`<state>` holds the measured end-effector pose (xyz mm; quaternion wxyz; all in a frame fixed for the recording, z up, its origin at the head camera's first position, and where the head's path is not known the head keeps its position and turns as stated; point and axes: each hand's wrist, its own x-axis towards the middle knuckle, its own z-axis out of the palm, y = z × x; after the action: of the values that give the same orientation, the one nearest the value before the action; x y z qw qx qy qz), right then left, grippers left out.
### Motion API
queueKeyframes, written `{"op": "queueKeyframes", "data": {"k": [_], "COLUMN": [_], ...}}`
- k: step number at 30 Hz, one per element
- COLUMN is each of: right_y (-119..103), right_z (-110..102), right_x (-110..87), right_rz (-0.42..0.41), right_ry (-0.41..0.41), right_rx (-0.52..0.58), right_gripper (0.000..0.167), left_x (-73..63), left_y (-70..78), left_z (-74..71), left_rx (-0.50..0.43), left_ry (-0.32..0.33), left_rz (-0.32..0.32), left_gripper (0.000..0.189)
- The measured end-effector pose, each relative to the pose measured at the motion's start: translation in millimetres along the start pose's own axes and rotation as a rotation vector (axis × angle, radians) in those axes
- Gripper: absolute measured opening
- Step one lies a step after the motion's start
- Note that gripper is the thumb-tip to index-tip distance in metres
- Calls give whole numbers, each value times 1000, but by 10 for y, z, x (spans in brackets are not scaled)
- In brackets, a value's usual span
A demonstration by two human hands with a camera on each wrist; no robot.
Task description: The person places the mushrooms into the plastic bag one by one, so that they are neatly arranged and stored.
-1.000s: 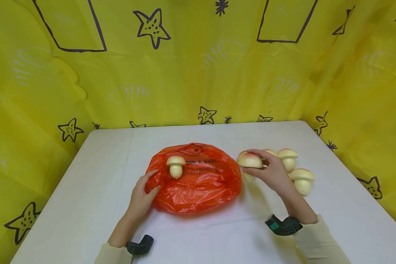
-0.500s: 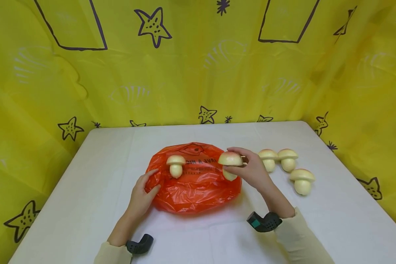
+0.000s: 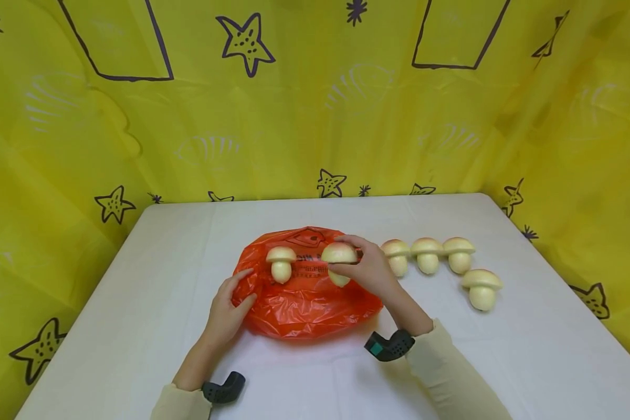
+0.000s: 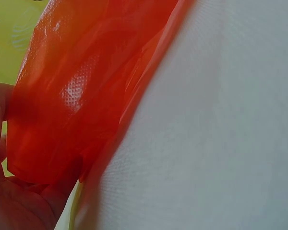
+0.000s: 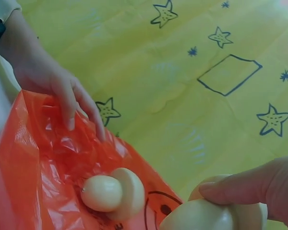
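A red plastic bag (image 3: 304,318) with dark print lies spread on the table. My left hand (image 3: 221,315) grips its left edge, and in the left wrist view the film (image 4: 81,96) runs over the fingers and thumb. One cream mushroom (image 3: 280,265) with a rounded cap rests on the left part of the bag. To its right, my right hand (image 3: 373,271) pinches a second mushroom (image 3: 339,252) by the cap, stem down, over the bag. The right wrist view shows the thumb on this mushroom (image 5: 201,215); whether its stem touches the bag I cannot tell.
Several more mushrooms stand right of the bag: a row with touching caps, its middle one (image 3: 427,254) included, and a single one (image 3: 481,289) nearer the front. A yellow patterned cloth (image 3: 304,116) hangs behind and beside the white table (image 3: 178,256).
My right hand has carried its mushroom leftward from beside the row to over the bag, uncovering the row's mushrooms. The left hand and the bag have hardly moved.
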<state>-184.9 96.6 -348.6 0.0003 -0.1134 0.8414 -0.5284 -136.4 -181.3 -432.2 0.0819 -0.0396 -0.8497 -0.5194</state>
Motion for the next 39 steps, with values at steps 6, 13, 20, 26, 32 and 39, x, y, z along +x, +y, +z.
{"op": "queueKeyframes", "data": {"k": [6,13,20,26,32,39], "right_y": [-56,-70,-54,15,56,93], "right_z": [175,335,428,510,561,595], "right_x": [113,226,276,302,337,372], "right_rz": [-17,1,31,40,57,92], "right_ry": [-8,-31,-45,-56,-61,-61], "right_rx": [-36,-79,-84,-80,-126,-173], "right_gripper": [50,49,48,48,47,47], "left_x": [-6,-3,-2,-11,-14,-8], "left_y": [10,9,11,-1,8,16], "left_z": [-4,-7,-6,-3,-5,3], "left_rx": [3,5,9,8,4,6], "left_ry": [-11,-19,-9,-12,-11,-7], "left_rz": [-15,-32,-15,-10,-16,-3], "left_gripper": [46,47,46,46,46,45]}}
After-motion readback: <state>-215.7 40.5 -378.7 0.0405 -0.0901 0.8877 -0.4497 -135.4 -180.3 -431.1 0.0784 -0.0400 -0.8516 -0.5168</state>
